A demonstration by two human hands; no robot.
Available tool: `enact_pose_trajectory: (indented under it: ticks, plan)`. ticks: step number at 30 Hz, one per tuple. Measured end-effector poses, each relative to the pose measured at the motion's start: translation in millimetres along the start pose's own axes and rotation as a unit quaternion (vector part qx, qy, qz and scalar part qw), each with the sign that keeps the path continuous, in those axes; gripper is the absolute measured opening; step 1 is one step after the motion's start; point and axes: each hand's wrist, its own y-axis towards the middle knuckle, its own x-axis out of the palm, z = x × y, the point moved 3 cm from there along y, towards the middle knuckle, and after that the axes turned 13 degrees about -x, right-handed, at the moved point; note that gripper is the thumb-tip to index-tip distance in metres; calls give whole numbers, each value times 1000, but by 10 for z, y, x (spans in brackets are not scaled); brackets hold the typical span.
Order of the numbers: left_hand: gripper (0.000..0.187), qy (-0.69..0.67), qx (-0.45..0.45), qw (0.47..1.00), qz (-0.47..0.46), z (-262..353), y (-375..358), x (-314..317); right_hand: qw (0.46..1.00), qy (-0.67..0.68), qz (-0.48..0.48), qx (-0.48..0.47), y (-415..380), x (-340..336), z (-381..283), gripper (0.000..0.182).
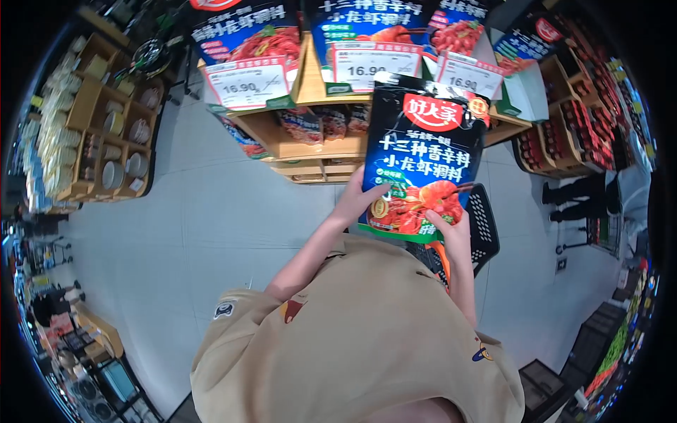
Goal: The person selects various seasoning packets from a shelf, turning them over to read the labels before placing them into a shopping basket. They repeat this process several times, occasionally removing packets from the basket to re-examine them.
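Pouch (423, 151) sits squarely in my feed, between the wearer's body and the wooden display stand (321, 149) on the far side. Both hands have it. From my remote seat I make out the left hand (355, 201) grasping the lower left edge, thumb laid across the front; the right hand (457, 236) grasps the lower right part, its thumb pressed on the crayfish picture. The other fingers go behind the pack, so I can't tell how they are spread. Gripping low from both sides probably stops a soft, tall pack from folding, and leaves most of the printing uncovered — the lettering faces the wearer right way up, a good angle for reading.

Beyond it, similar pouches (247, 44) stand face out along the top of the stand, with red-bordered price cards (250, 83) in front, presumably so that label and price catch the eye together. More packets (303, 125) lie on the shelf beneath. Near the right hand, lower down and partly hidden by arm and pouch, is a black perforated piece with orange beside it; I take it for a shopping basket (484, 224), though the view is poor there. To the far left, a wooden rack (84, 158) holds crockery in separate cubbies — likely to keep it from knocking together. On the right, a bystander's dark-trousered legs (580, 194) show.
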Motion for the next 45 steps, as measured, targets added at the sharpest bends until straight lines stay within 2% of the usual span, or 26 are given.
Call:
enact_pose_trajectory:
  ticks: [2,4,13,19,23,26,28,30,33,38,43,45]
  plan:
    - [35,16,-7,1000,-26,12,23,-6,998,63,-12,-25,-17,78,-93,26]
    - [34,-7,-2,999,-50,5,63,11,996,81,-19,-11,-28,86,-93,31]
    - [31,26,-36,995,-88,-10,237,79,996,75,46,-34,-120,46,-13,31]
    - [40,142,-100,981,-84,12,282,177,989,58,136,-22,-216,49,97,28]
    - [53,156,-93,976,-119,-17,318,233,979,54,193,-36,-298,43,141,26]
    - [54,165,-99,971,-139,-18,341,266,972,47,227,-22,-386,104,151,27]
    - [54,168,-87,967,-171,-29,354,292,958,22,287,-1,-466,123,206,28]
    - [55,168,-74,962,-201,-46,374,317,960,21,280,-9,-520,152,226,30]
    - [54,180,-90,952,-231,-126,361,334,935,24,352,-24,-663,194,267,35]
    - [52,177,-58,954,-237,-74,329,348,943,39,330,-13,-704,233,246,36]
    - [55,212,-77,953,-201,-50,336,256,952,57,302,2,-666,249,295,34]
    - [54,207,-71,959,-178,-13,328,244,963,79,258,2,-628,228,303,33]
